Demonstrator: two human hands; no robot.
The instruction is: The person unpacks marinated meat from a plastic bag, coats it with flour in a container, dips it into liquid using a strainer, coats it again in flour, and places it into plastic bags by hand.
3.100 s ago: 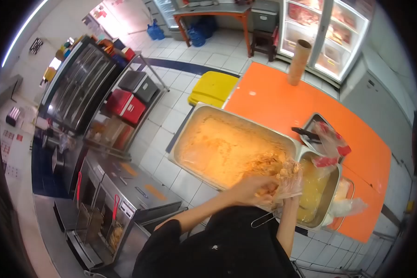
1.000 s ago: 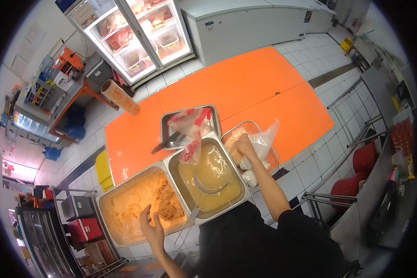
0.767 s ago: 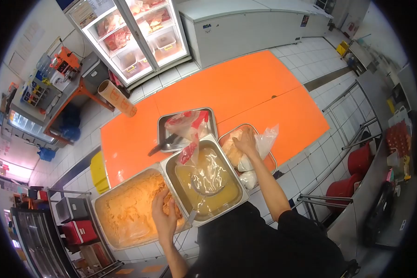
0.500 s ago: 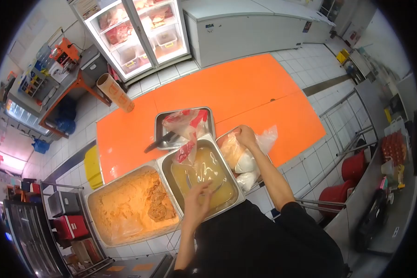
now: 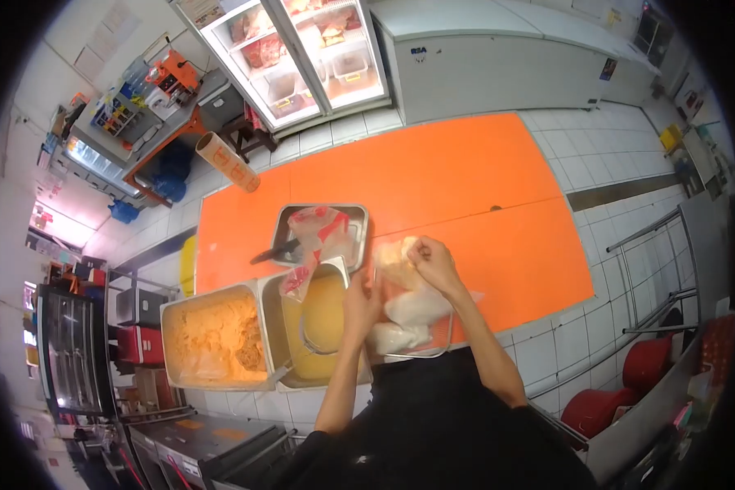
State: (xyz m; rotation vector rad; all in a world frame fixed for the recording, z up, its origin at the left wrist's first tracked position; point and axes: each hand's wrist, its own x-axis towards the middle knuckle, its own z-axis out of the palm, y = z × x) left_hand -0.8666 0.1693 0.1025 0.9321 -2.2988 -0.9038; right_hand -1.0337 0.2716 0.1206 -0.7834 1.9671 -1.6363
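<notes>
My right hand (image 5: 434, 266) is closed on the top of a clear plastic bag (image 5: 397, 260) with pale orange-yellow contents. This bag is over a shallow tray (image 5: 443, 333) where white-filled plastic bags (image 5: 415, 307) lie. My left hand (image 5: 361, 309) is by the right rim of a deep steel pan (image 5: 278, 327) of yellow liquid, fingers extended and apparently holding nothing. A round metal rim (image 5: 305, 336), perhaps a strainer's, sits in that liquid. To its left, another steel pan (image 5: 165, 335) holds a crumbly orange mix (image 5: 212, 327).
Behind the pans, a steel tray (image 5: 359, 224) holds a red-and-clear plastic bag (image 5: 322, 229) and a dark-handled tool (image 5: 276, 251). A cardboard tube (image 5: 229, 163) stands on the orange table (image 5: 465, 175). Beyond are a lit glass-door fridge (image 5: 302, 61) and a white chest freezer (image 5: 498, 69).
My left hand has moved from above the yellow liquid to the pan's right rim. My right hand still grips the plastic bag top, and the camera view has shifted.
</notes>
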